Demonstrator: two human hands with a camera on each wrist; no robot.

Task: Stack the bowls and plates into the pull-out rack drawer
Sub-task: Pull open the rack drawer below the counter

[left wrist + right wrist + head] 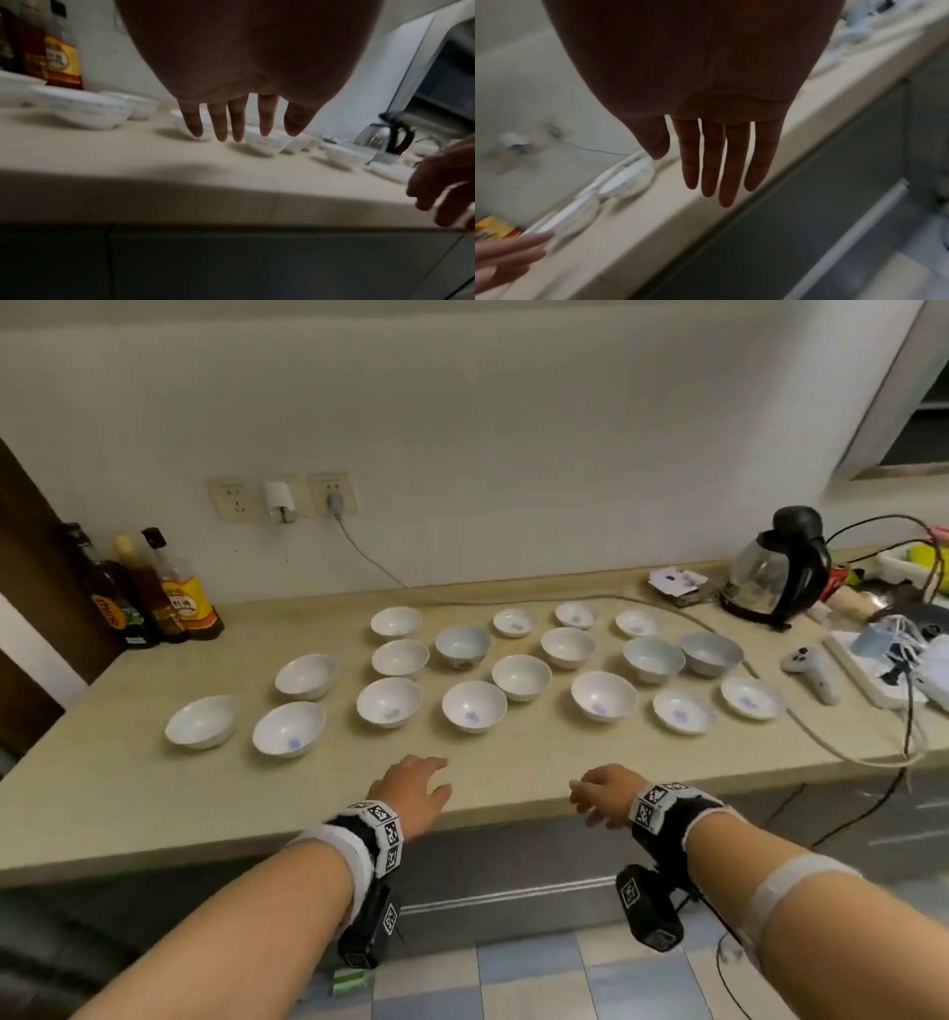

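Observation:
Several white bowls (473, 713) and small shallow dishes (683, 711) stand spread over the beige countertop (154, 793). My left hand (417, 788) hovers over the counter's front strip with fingers (237, 125) straight and spread, holding nothing. My right hand (601, 796) hangs at the counter's front edge, its fingers (727, 176) straight and empty. Below the edge runs a grey drawer front with a pale handle bar (513, 896); the drawer stands closed. In the left wrist view the nearest bowls (267, 142) sit just beyond my fingertips.
Oil and sauce bottles (174, 598) stand at the back left. A glass kettle (775, 567), a white controller (814, 670), a power strip (873, 675) and loose cables crowd the right end. A grey cord (821, 737) crosses the counter near the rightmost dishes.

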